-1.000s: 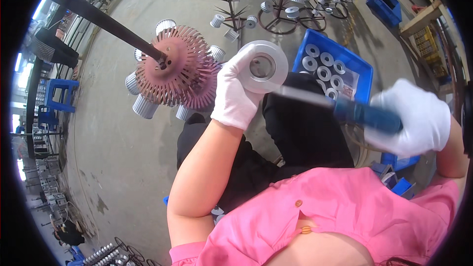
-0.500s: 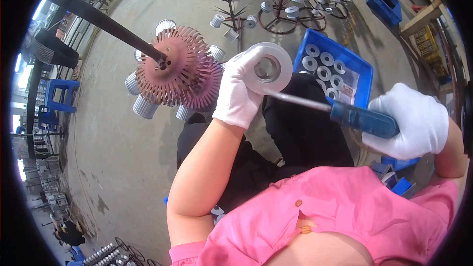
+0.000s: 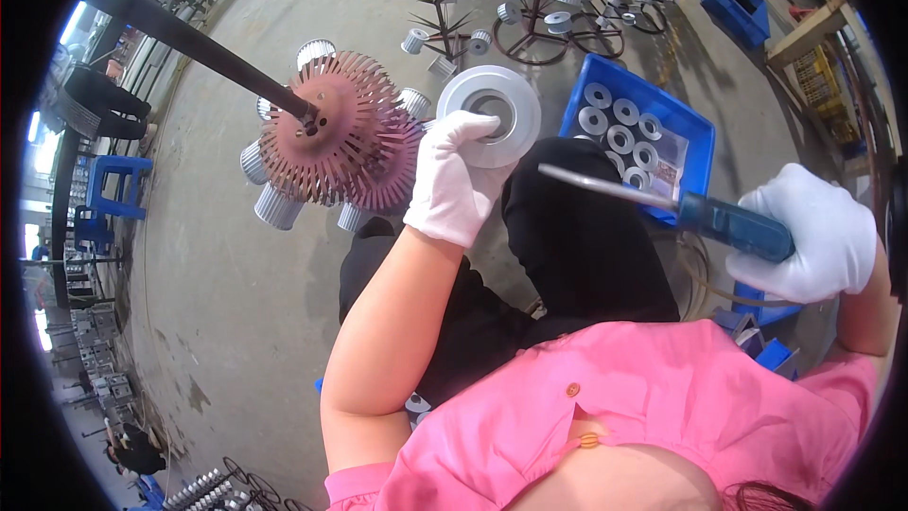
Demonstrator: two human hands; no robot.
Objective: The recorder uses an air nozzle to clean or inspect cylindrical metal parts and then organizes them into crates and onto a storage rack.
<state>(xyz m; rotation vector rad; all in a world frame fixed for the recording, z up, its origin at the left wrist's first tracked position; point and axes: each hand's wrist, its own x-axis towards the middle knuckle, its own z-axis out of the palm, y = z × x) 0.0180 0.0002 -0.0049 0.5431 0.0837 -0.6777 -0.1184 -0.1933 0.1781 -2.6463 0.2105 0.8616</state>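
The silver ring (image 3: 525,118) is held up off the floor (image 3: 218,312), beyond the left knee of the black trousers (image 3: 586,227). The left hand (image 3: 454,170), in a white glove, is clamped on its lower left rim, the thumb lying across the face to the central hole; the other fingers are mostly hidden behind the ring. The right hand (image 3: 813,237), also gloved, is closed around the blue handle of a tool (image 3: 736,227), covering the handle's end. The metal shaft points left, its tip just beside the ring's lower right rim and apart from it in this view; the tip's exact shape is hard to make out.

The shaft and handle cross before the near edge of a blue crate (image 3: 703,166), and the knee hides its near left corner. Flat silver rings (image 3: 619,139) lie in rows inside. Left of the hand stands a reddish slotted wheel (image 3: 326,118) on a dark pole (image 3: 203,43), partly covering the toothed silver cylinders (image 3: 279,206) around it. Spiked racks (image 3: 544,5) beyond are cut off at the top.
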